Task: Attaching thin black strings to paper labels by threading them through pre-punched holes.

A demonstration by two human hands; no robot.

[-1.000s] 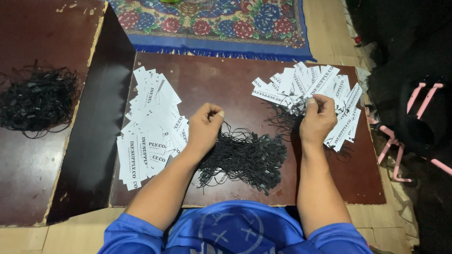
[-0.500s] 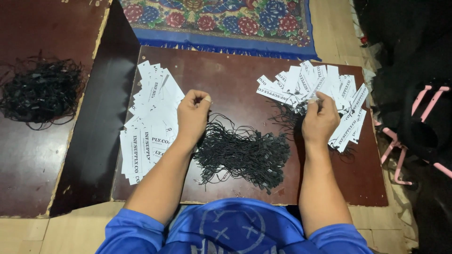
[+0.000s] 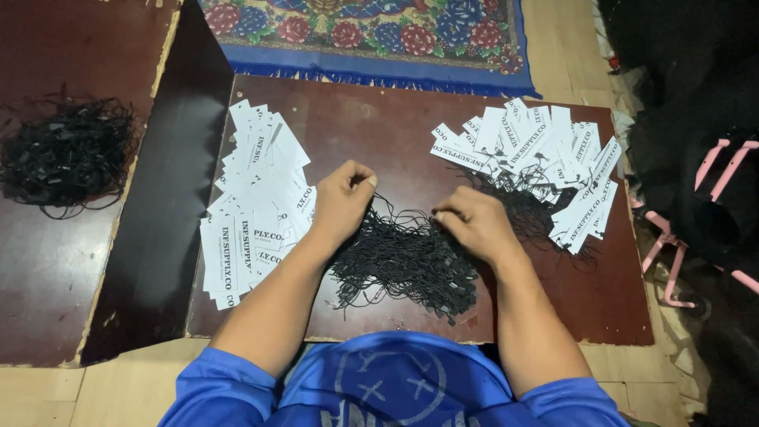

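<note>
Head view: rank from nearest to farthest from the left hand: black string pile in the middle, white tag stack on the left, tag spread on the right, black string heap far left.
1. Black string pile: right beside the left hand, touching it.
2. White tag stack: just left of that hand.
3. Tag spread: across the board, on the right.
4. Black string heap: far left, on the other board.

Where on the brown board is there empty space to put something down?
The board is bare along the far edge, between the left tags and the right tags, above both hands. Its near right corner is bare too. The middle is crowded: the left hand, the right hand and the strings.
</note>
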